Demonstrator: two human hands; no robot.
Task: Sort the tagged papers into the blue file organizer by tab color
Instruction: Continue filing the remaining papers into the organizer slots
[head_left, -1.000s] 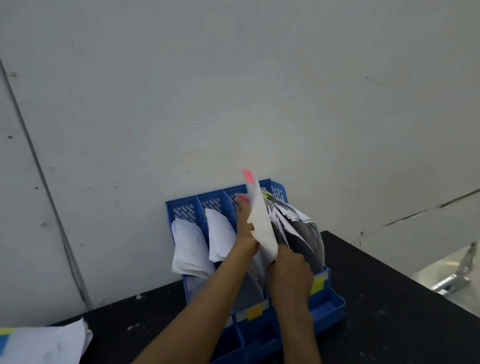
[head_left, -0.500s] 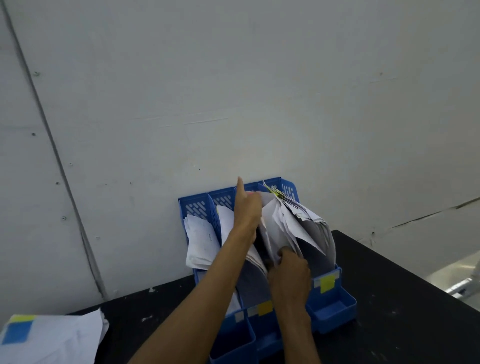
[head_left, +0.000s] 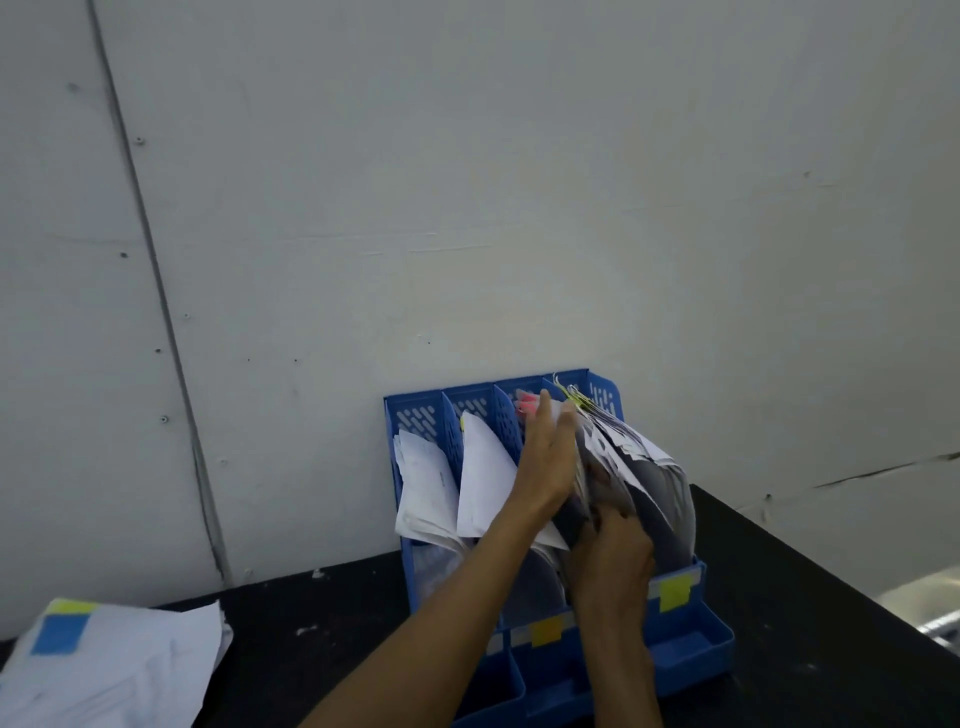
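The blue file organizer (head_left: 421, 415) stands against the wall with several slots holding white papers. My left hand (head_left: 548, 457) lies flat with straight fingers against the papers in the third slot, just below their pink tabs (head_left: 527, 404). My right hand (head_left: 613, 551) is lower down, fingers curled round the lower edge of the paper stack (head_left: 644, 467) that leans right in the rightmost slot. Yellow-green tabs (head_left: 574, 400) stick out at that stack's top. A loose pile of tagged papers (head_left: 114, 670) lies at the lower left, with a blue tab and a yellow tab on it.
The organizer sits on a black table (head_left: 810, 597) pushed to a grey-white wall (head_left: 467, 208). Yellow labels (head_left: 672, 592) mark the organizer's front lips. The table's right edge runs diagonally at the right, with a pale floor beyond it.
The pink-tabbed sheet held up a second ago has gone down into the third slot. My left hand has flattened against the papers, and the view has shifted so the organizer sits further right.
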